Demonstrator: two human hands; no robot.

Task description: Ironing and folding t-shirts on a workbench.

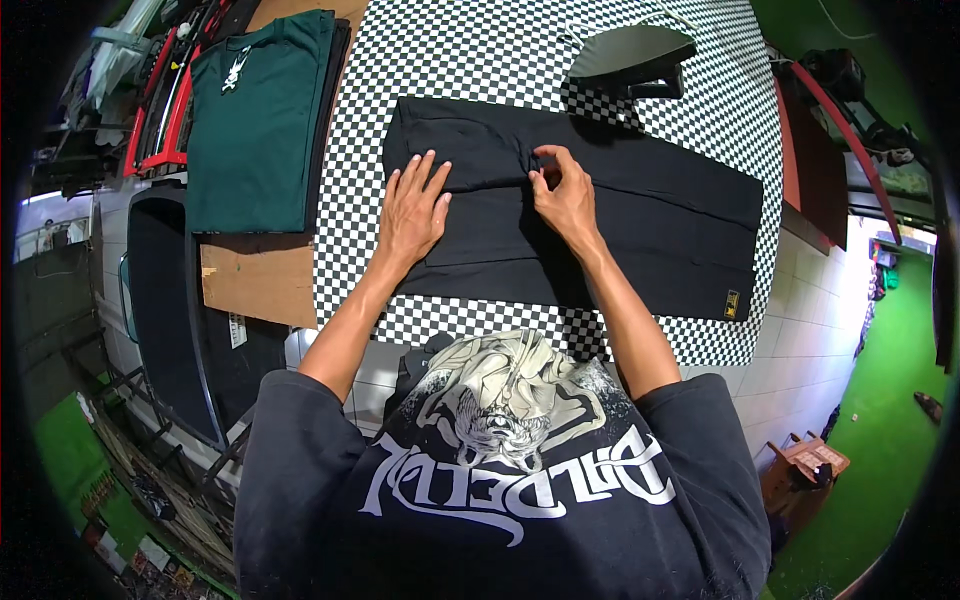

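Note:
A pair of black trousers (667,232), apparently folded lengthwise, lies across the checkered table cover (360,97) before me. A small patch with writing (731,304) sits near its lower right corner. My left hand (412,210) rests palm down on the left part of the cloth, fingers slightly spread and holding nothing. Farther right, my right hand (564,196) pinches a bunched fold of the fabric between thumb and fingertips. Wrinkles run from that pinch toward the upper left. The fabric's underside is hidden.
A dark clothes iron (634,60) with a pale cord stands beyond the trousers. To the left, a folded green shirt (251,135) lies over darker cloth on a brown board (259,277). A black padded seat (161,315) is below it, and a wooden chair (806,469) stands far right.

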